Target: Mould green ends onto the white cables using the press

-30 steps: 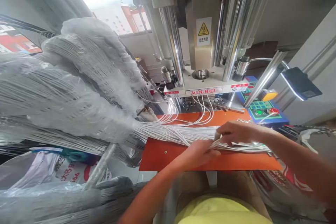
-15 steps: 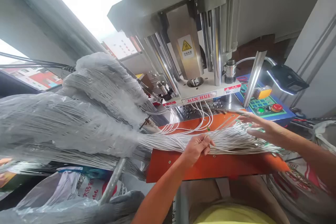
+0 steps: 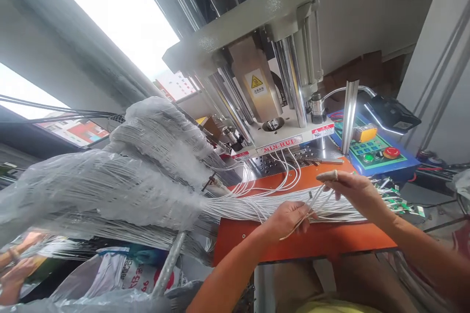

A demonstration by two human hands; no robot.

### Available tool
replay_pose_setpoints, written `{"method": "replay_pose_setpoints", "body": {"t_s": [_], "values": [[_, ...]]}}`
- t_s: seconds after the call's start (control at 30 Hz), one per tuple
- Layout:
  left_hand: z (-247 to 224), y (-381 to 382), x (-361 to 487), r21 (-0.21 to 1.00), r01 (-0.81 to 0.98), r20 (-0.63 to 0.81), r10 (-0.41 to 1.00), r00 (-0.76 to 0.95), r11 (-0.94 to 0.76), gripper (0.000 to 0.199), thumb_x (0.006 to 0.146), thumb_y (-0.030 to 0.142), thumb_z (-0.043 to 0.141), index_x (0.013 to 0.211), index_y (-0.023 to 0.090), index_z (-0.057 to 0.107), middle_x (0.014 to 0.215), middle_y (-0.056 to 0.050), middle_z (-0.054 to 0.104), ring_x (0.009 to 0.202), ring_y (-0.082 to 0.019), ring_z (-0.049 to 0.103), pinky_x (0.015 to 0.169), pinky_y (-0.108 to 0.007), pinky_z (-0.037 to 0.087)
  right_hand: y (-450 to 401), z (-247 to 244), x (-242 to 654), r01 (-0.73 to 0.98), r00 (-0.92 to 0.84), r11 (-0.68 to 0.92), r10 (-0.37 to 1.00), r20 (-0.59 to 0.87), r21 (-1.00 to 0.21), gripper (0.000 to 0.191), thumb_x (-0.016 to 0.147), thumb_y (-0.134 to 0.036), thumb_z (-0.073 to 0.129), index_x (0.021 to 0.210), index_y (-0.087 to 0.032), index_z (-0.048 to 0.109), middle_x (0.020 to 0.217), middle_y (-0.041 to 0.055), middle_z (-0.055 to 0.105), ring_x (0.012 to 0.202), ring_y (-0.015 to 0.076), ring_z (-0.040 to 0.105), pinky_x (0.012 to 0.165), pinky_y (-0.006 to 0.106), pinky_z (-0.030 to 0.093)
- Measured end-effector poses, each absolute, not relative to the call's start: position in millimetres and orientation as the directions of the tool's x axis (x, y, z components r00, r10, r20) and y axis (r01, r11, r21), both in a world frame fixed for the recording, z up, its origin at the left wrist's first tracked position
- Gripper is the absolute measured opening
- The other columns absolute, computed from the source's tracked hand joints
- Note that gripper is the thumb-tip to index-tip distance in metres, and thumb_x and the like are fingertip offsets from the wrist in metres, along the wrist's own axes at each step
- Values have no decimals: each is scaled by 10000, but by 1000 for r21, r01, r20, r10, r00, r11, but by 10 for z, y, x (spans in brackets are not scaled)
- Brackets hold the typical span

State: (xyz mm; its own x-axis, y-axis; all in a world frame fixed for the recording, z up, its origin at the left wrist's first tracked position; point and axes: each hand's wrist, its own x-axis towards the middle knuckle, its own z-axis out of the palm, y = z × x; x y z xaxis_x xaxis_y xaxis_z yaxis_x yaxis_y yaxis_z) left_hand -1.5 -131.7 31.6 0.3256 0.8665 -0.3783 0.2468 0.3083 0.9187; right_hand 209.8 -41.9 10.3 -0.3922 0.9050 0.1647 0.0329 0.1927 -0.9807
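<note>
A thick bundle of white cables (image 3: 242, 205) lies across the orange board (image 3: 264, 247), with small green-and-white ends (image 3: 404, 201) fanned out at the right. My left hand (image 3: 293, 217) is over the bundle, fingers closed around a thin white cable whose end sticks out below them. Above the bundle, my right hand (image 3: 354, 190) pinches white cables between thumb and fingers; a beige finger cot covers one fingertip. The pinched cable pieces run between both hands. Several looped white cables (image 3: 284, 171) lead under the plate of the press (image 3: 273, 129) behind.
Plastic-wrapped cable bundles (image 3: 110, 190) hang at the left over a metal post (image 3: 169, 264). A blue control box (image 3: 382, 149) with a red button and a black lamp (image 3: 392, 112) stand at the right. Another person's hand (image 3: 18, 274) shows at the lower left.
My right hand has come left from the cable ends and now pinches cables near my left hand. My left hand has moved slightly right and down. The view has shifted too.
</note>
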Motion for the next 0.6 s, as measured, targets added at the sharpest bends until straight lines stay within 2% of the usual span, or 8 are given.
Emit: {"method": "replay_pose_setpoints", "body": {"t_s": [0.1, 0.17, 0.27, 0.4, 0.5, 0.6], "values": [[259, -1208, 31, 899, 177, -437, 830, 347, 400, 546, 849, 619, 480, 971, 123, 673, 594, -20, 606, 511, -125, 533, 535, -248, 391, -505, 30, 1994, 116, -334, 403, 877, 347, -908, 212, 875, -386, 583, 974, -248, 709, 831, 24, 679, 762, 167, 610, 686, 282, 488], [208, -1128, 71, 896, 90, -440, 837, 325, 435, 555, 813, 627, 530, 1027, 129, 651, 692, -55, 659, 588, -160, 606, 588, -275, 442, -535, -30, 1926, 114, -377, 486, 828, 415, -866, 185, 892, -354, 564, 952, -248, 704, 855, 24, 677, 795, 167, 614, 721, 279, 487], [145, -1023, 132, 930, -32, -351, 911, 214, 366, 542, 775, 621, 585, 996, 129, 640, 820, -86, 680, 667, -184, 644, 676, -320, 479, -553, -106, 1839, 103, -444, 536, 779, 444, -838, 181, 912, -350, 547, 946, -245, 691, 825, 20, 655, 780, 163, 613, 719, 271, 486], [116, -955, 169, 921, -181, -298, 923, 245, 345, 465, 774, 568, 598, 936, 133, 619, 758, -73, 658, 632, -181, 623, 653, -320, 467, -549, -126, 1719, 164, -448, 546, 783, 431, -822, 210, 938, -336, 490, 970, -235, 671, 833, 29, 627, 757, 157, 604, 673, 259, 480], [112, -955, 154, 851, -292, -367, 892, 262, 436, 405, 769, 527, 585, 888, 140, 583, 663, -35, 603, 506, -129, 525, 530, -265, 394, -512, -120, 1595, 244, -438, 562, 791, 427, -790, 234, 947, -347, 464, 934, -234, 668, 826, 36, 607, 753, 158, 602, 674, 261, 477], [106, -988, 123, 810, -351, -421, 882, 211, 470, 336, 759, 472, 617, 825, 151, 541, 644, 9, 542, 437, -53, 359, 446, -215, 226, -433, -134, 1517, 265, -459, 560, 789, 408, -785, 226, 942, -349, 471, 973, -243, 668, 845, 34, 614, 779, 161, 611, 713, 273, 487]]}}
